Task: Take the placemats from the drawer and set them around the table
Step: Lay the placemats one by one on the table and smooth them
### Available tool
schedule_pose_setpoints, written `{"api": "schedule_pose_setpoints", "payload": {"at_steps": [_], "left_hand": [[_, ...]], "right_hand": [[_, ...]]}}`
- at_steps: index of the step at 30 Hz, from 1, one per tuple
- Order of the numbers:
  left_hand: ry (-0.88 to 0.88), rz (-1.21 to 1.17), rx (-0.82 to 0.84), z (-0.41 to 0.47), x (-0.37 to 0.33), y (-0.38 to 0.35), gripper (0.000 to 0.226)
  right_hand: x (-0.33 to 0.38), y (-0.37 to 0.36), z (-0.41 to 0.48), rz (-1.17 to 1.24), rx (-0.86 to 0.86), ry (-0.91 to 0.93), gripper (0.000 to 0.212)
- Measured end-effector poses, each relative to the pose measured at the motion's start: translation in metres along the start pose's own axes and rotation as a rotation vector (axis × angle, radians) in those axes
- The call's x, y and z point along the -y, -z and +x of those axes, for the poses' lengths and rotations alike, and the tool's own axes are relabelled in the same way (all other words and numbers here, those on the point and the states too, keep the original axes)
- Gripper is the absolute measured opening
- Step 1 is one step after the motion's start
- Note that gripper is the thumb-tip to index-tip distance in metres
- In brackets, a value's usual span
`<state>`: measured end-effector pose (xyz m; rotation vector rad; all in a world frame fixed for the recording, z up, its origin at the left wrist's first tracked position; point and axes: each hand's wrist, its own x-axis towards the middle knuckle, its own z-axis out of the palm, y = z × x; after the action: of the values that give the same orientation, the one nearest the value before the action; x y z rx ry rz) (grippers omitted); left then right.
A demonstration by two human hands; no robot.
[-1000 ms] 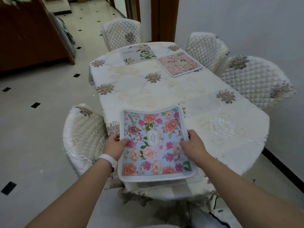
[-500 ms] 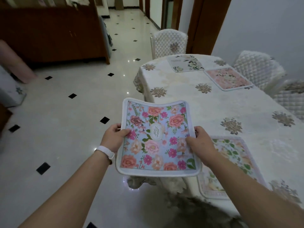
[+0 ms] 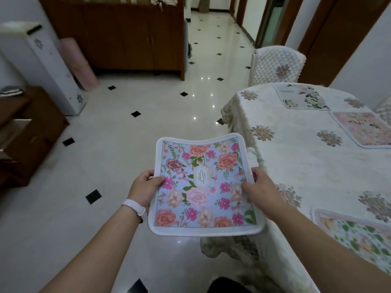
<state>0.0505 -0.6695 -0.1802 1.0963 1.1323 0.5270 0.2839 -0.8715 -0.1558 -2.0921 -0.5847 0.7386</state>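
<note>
I hold a blue floral placemat (image 3: 203,185) flat in the air over the floor, left of the table (image 3: 296,157). My left hand (image 3: 146,187) grips its left edge and my right hand (image 3: 259,188) grips its right edge. Three more placemats lie on the cream tablecloth: a white one with dark leaves (image 3: 300,99) at the far end, a pink one (image 3: 364,129) at the right side, and a green-leaf one (image 3: 357,235) at the near right.
A quilted chair (image 3: 277,65) stands at the table's far end. A chair back (image 3: 252,157) shows just behind the held mat. A brown cabinet (image 3: 118,37) lines the far wall. An open wooden drawer unit (image 3: 23,132) sits at left beside a white appliance (image 3: 40,62).
I have turned left and carried the blue placemat away from the table's near end; a green-leaf mat has stayed on the table where I stood.
</note>
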Motion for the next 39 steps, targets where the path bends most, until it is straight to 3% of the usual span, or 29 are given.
{"api": "schedule_pose_setpoints", "payload": {"at_steps": [8,19,31,39], "left_hand": [[0.063,-0.028,-0.103,0.089,-0.027,-0.008,0.009],[0.067,0.14,-0.152,0.221,-0.104,-0.05,0.014],[0.075,0.106,-0.078,0.323,-0.151,-0.065,0.012],[0.075,0.07,0.018,0.464,-0.191,-0.033,0.011]], "right_hand": [[0.034,-0.029,0.128,-0.019,0.074,0.016,0.021],[0.081,-0.034,0.279,0.021,0.135,-0.029,0.023],[0.127,-0.04,0.353,0.045,0.097,-0.11,0.023],[0.196,-0.092,0.441,0.006,0.015,-0.126,0.026]]}}
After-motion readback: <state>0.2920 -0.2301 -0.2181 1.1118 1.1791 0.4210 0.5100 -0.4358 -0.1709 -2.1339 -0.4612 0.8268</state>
